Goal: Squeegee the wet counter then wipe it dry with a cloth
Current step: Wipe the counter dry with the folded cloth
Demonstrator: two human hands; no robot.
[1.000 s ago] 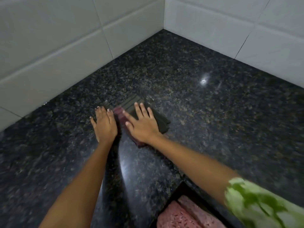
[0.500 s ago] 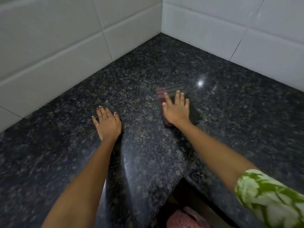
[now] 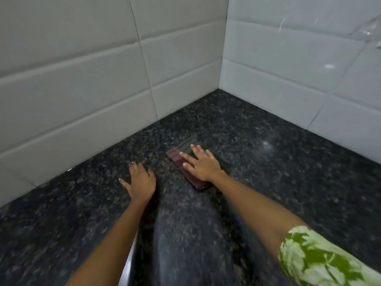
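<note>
Cloth (image 3: 181,162), folded, is lying on the table (image 3: 288,193) near the tiled corner; right hand (image 3: 203,165) is pressing it flat, fingers spread, not gripping. Left hand (image 3: 140,182) is bracing, empty, palm down. Looks like the drying step; next pass needs steady downward pressure.

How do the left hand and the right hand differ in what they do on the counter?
The right hand lies flat on a folded dark red cloth and presses it to the counter; the left hand rests on bare stone with nothing under it. The right hand reaches further toward the tiled corner; the left hand sits nearer the person. Only the right arm shows a green-and-white sleeve. Both hands are open, palm down.
</note>
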